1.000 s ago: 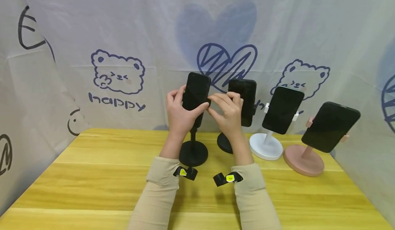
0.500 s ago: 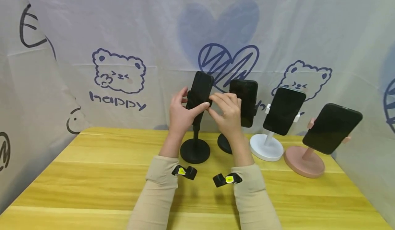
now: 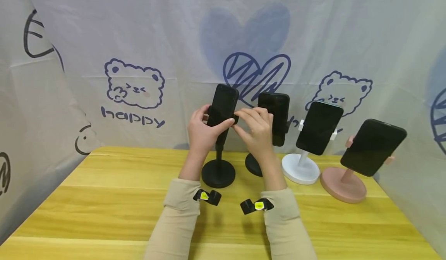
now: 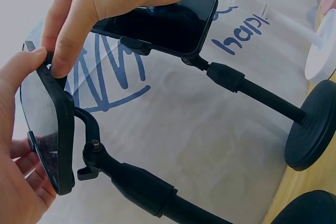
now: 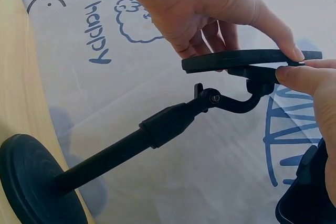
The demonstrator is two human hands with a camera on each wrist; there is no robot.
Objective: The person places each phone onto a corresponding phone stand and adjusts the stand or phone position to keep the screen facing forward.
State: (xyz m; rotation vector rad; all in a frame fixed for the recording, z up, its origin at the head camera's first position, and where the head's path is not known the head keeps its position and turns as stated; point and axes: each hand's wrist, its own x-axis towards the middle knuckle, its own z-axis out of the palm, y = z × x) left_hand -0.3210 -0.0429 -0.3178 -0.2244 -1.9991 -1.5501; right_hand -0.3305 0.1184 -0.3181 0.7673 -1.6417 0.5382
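A black phone [image 3: 223,101] sits in the clamp [image 5: 252,73] of a black phone stand [image 3: 218,174], tilted on its neck. My left hand [image 3: 203,134] grips the phone across its width, thumb at the right edge and fingers round the left edge. With thumb and fingers, my right hand [image 3: 257,130] pinches the clamp's arm at the phone's right side. In the right wrist view, the phone shows edge-on above the bent neck [image 5: 244,104] of the stand. The pinched part of the clamp is mostly hidden by my fingers.
Right of my hands stand another black stand with a phone [image 3: 278,105], a white stand [image 3: 300,169] and a pink stand [image 3: 343,184], each holding a phone. All are on a yellow wooden table [image 3: 115,202] before a printed cloth [image 3: 174,27].
Half a second ago the phone and its stand shifted slightly right, the phone turning; now they are back to the left. Both hands keep their hold.
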